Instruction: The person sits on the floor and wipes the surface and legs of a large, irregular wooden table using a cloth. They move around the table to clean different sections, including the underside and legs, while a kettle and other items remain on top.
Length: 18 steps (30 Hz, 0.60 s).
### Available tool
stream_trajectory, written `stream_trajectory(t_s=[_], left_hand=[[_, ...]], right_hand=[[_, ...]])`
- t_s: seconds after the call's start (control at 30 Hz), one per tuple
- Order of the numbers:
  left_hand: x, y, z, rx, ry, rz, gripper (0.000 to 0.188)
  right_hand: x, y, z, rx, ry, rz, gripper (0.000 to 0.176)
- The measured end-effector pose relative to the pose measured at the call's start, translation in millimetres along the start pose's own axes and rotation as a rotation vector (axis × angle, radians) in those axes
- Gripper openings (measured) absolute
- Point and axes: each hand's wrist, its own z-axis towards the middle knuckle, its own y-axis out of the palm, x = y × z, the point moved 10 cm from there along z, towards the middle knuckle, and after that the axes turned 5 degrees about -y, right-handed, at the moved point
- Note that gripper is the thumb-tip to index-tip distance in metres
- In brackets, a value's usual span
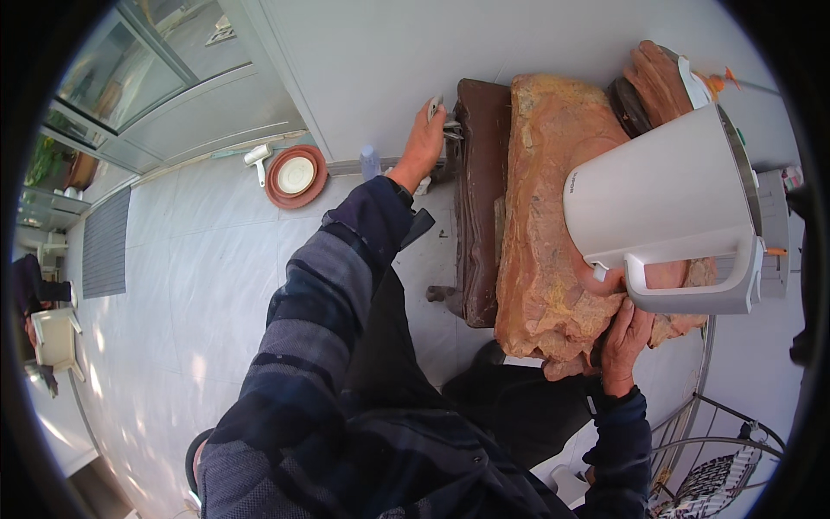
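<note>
My left hand (421, 144) is closed around a small pale object (435, 108), partly hidden by the fingers. It is beside the end of a dark brown wooden base (483, 194), near some grey pieces. On that base lies a large rough reddish-brown stone (538, 194). A white Supor appliance jug (655, 188) with a grey-edged handle (694, 295) stands on the stone and looks tilted through the lens. My right hand (628, 340) touches the stone's near edge, just below the handle. Some of its fingers are hidden, so its grip is unclear.
Terracotta saucers (275, 159) with a cream dish (296, 176), a lint roller (258, 159) and a clear bottle (370, 162) are by the wall. A metal rack (713, 441) stands at lower right. A grey mat (107, 243) and a white stool (57, 340) are far left, near another person (35, 289).
</note>
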Motion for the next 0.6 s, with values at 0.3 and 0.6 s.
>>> stream_trajectory(t_s=[0.3,0.6], left_hand=[[-11.0,51.0,-10.0,-0.184,-0.098,-0.252,0.068],[15.7,30.9,-125.1,-0.261,-0.072,-0.162,0.071]], right_hand=[[-14.0,-3.2,3.7,0.043,-0.078,-0.137,0.037],[-34.3,-8.2,10.9,0.078,-0.129,-0.135,0.030]])
